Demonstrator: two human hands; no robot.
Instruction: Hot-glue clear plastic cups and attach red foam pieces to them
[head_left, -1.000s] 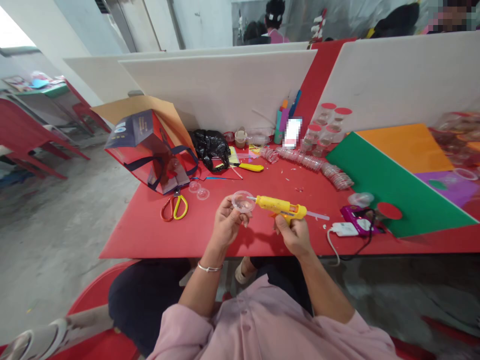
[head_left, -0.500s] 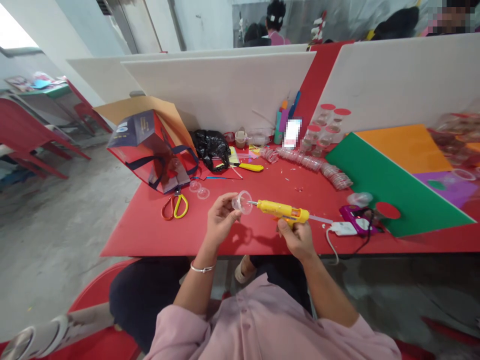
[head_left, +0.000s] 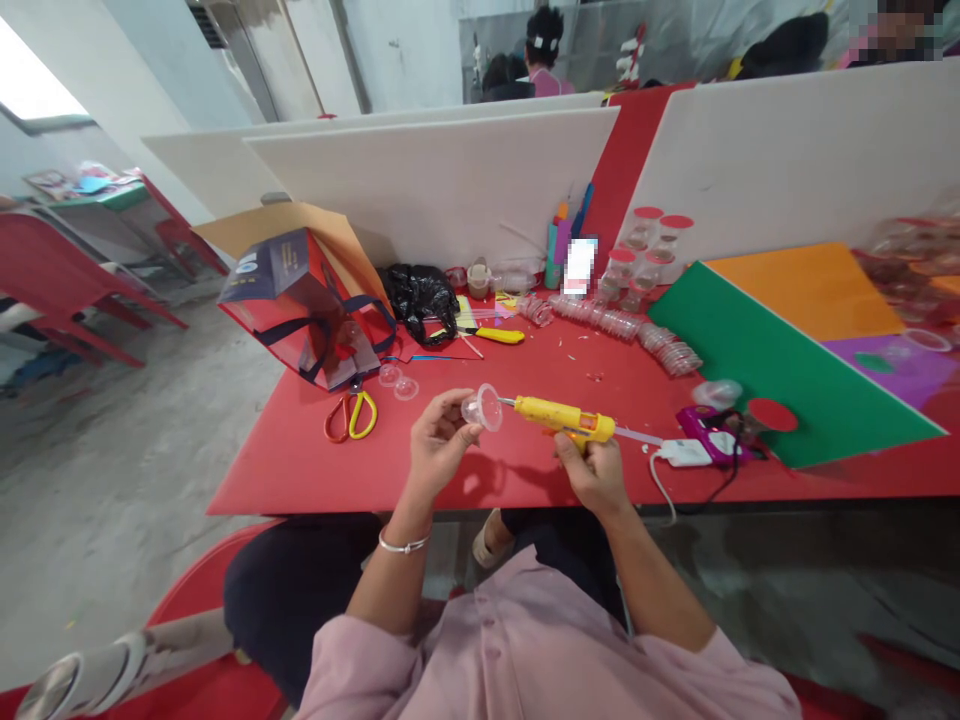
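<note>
My left hand [head_left: 442,437] pinches a small clear plastic dome cup [head_left: 482,407] by its side, with its wide rim turned to the right. In my right hand [head_left: 595,468] is a yellow hot glue gun [head_left: 562,416], my fingers wrapped round its handle. The gun's metal nozzle points left and sits just outside the cup's rim. A pale glue stick [head_left: 637,437] sticks out of the gun's back end. Both hands are above the red tabletop [head_left: 360,480]. Two clear domes [head_left: 406,387] lie on the table to the left of my left hand.
Scissors [head_left: 351,415] with red and yellow handles lie at left, below a paper bag [head_left: 292,300]. Farther back are a black plastic bag [head_left: 421,300], a yellow cutter [head_left: 499,335] and rows of stacked clear cups [head_left: 667,348]. A purple power strip [head_left: 709,436] with a white plug stands right.
The glue gun's nozzle has come out of the cup's opening, leaving a small gap. Both hands keep their hold. The camera view has shifted slightly.
</note>
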